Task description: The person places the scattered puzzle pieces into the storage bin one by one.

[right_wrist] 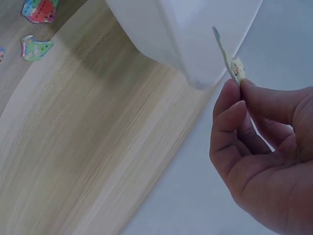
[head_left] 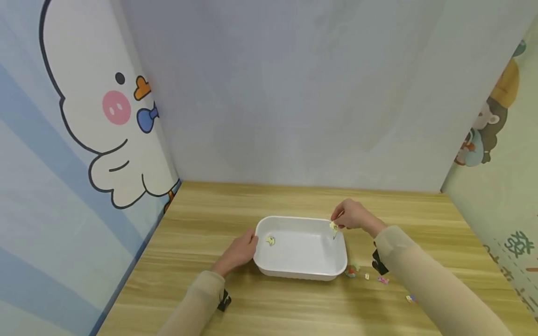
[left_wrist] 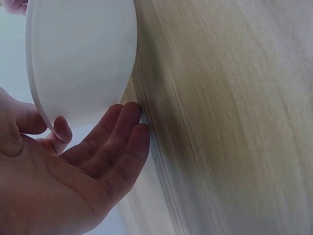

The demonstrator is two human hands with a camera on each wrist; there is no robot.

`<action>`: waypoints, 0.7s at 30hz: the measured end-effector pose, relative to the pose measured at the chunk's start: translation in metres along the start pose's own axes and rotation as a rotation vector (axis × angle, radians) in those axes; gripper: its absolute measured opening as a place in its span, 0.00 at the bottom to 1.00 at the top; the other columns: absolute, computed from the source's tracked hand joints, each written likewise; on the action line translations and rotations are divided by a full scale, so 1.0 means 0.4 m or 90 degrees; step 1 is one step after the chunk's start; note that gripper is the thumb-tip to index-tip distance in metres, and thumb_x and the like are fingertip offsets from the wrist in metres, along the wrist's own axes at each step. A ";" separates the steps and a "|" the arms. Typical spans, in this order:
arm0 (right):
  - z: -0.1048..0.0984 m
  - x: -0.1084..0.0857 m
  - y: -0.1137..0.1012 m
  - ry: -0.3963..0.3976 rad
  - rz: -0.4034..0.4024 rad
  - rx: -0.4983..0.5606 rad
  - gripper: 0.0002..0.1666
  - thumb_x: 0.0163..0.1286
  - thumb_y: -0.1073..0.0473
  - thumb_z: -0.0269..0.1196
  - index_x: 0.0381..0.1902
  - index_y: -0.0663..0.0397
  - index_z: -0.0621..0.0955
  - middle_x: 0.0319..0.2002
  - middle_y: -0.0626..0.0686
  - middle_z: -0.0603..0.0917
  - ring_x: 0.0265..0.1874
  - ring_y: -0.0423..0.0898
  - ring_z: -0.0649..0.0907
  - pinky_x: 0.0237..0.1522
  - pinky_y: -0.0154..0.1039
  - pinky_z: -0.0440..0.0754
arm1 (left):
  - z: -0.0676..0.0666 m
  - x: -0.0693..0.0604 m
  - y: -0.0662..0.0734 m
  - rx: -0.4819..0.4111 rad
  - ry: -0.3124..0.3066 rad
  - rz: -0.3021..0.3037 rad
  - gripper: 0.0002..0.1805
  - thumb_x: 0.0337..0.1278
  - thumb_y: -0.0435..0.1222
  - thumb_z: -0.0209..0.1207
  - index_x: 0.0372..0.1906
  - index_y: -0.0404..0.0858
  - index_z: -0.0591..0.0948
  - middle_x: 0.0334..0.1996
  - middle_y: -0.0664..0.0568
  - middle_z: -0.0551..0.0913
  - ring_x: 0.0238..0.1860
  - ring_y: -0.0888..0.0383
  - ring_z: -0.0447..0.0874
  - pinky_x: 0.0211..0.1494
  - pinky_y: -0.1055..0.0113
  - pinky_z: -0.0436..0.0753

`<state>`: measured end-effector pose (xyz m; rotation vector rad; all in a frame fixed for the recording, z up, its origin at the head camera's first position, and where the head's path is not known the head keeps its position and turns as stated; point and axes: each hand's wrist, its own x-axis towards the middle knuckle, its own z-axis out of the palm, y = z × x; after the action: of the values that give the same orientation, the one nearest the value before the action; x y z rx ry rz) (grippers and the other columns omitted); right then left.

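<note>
A white rectangular plastic tray (head_left: 294, 274) lies on the wooden table. At its left end, my left hand (head_left: 239, 252) grips the rim between thumb and finger; in the left wrist view the other fingers extend beside the outer wall. My right hand (head_left: 353, 215) is at the tray's far right corner, pinching a small pale-yellow cartoon sticker (head_left: 334, 227) between thumb and index finger. The right wrist view shows this sticker (right_wrist: 235, 68) nearly edge-on, above the tray's rim. Inside the tray, towards the left, lies another yellow sticker (head_left: 270, 240).
Several colourful cut-out stickers lie right of the tray, among them a red-and-green one (head_left: 350, 271), a small yellowish one (head_left: 367, 276), a pink one (head_left: 383, 280) and one partly beside the right sleeve (head_left: 410, 298). A pale curtain (head_left: 294, 116) hangs behind the table (head_left: 218, 200).
</note>
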<state>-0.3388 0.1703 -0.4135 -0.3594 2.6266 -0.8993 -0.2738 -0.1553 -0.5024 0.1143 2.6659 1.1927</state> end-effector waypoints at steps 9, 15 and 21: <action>0.014 0.005 -0.010 -0.015 -0.012 0.010 0.05 0.64 0.69 0.60 0.36 0.65 0.83 0.25 0.53 0.82 0.25 0.49 0.80 0.23 0.37 0.74 | 0.003 -0.005 0.001 -0.008 0.000 0.005 0.10 0.74 0.39 0.40 0.41 0.38 0.69 0.26 0.48 0.71 0.24 0.54 0.69 0.26 0.62 0.69; 0.021 0.014 -0.020 -0.019 -0.011 0.010 0.05 0.64 0.69 0.61 0.35 0.64 0.83 0.26 0.53 0.82 0.26 0.46 0.79 0.26 0.37 0.76 | 0.001 -0.006 0.003 0.001 0.003 -0.003 0.10 0.74 0.40 0.39 0.41 0.39 0.69 0.26 0.48 0.72 0.25 0.54 0.69 0.27 0.62 0.69; 0.028 0.016 -0.029 -0.029 -0.048 0.028 0.04 0.63 0.69 0.60 0.32 0.64 0.83 0.25 0.53 0.82 0.24 0.45 0.80 0.26 0.37 0.78 | -0.001 -0.004 0.003 0.010 0.001 -0.005 0.10 0.74 0.39 0.39 0.40 0.39 0.69 0.26 0.48 0.72 0.25 0.54 0.69 0.27 0.62 0.69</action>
<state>-0.3386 0.1533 -0.4159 -0.4657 2.5630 -0.9594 -0.2722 -0.1552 -0.5009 0.1056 2.6747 1.1706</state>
